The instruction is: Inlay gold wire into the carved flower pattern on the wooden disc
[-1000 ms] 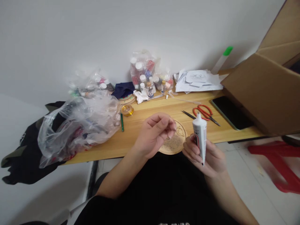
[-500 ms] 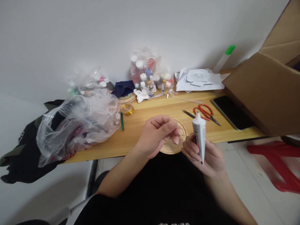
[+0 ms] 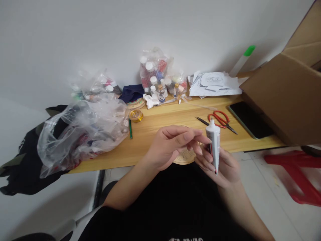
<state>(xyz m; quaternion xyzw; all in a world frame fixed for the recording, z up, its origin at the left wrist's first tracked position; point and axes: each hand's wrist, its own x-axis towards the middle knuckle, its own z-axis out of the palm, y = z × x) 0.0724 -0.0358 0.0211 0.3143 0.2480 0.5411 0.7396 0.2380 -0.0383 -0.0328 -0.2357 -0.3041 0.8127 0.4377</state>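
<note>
My right hand (image 3: 218, 164) is closed around a white tube (image 3: 213, 137), held upright with its narrow nozzle pointing up and no cap on it. The tube carries a red and black print on its left side and flattens towards the bottom. My left hand (image 3: 175, 144) reaches across with loosely bent fingers stretched towards the tube; the fingertips are at its left edge, and I cannot tell whether they touch. I see nothing held in it. Below both hands lies a round wooden disc (image 3: 184, 158) with line drawing, mostly covered by my left hand.
On the wooden table (image 3: 155, 122) lie red-handled pliers (image 3: 220, 120), black tweezers (image 3: 202, 121), a phone (image 3: 250, 120), a gold wire spool (image 3: 135, 115) and a green pen (image 3: 130, 129). Plastic bags (image 3: 92, 124), small bottles (image 3: 161, 93), papers (image 3: 213, 83) and a cardboard box (image 3: 283, 100) surround them.
My left hand has moved right, its fingers straightening from a curl towards the tube. My right hand and the tube have stayed nearly in place. The view has shifted slightly.
</note>
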